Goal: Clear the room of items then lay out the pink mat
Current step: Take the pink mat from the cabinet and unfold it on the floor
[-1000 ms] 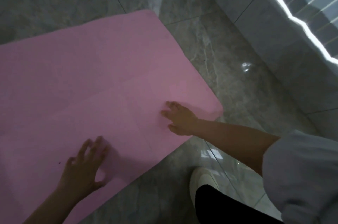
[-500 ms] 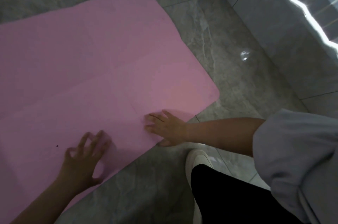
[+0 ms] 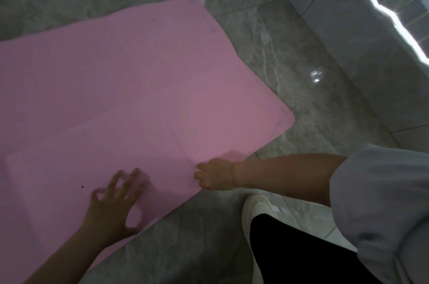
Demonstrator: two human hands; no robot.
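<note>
The pink mat lies spread on the grey marble-patterned floor tiles, its near right rounded corner in full view and its far right corner just visible at the top. The mat's left part runs out of the picture, so its full extent cannot be told. Faint fold creases cross its surface, and a tiny dark speck sits near the lower left.

The left hand rests on the mat close to its near edge, fingers spread and arched with the tips down on the surface and the thumb out toward the floor; it holds nothing. The hand is somewhat blurred. The right hand is at the mat's near edge, wrist bent, fingers curled under; whether they pinch the edge or only press on it cannot be made out. The two hands are apart, side by side along that edge.

A pale grey sleeve covers the right upper arm. Below the right forearm stands a white shoe, partly hidden by a black trouser leg. At upper right a tiled wall rises to a bright strip of light.
</note>
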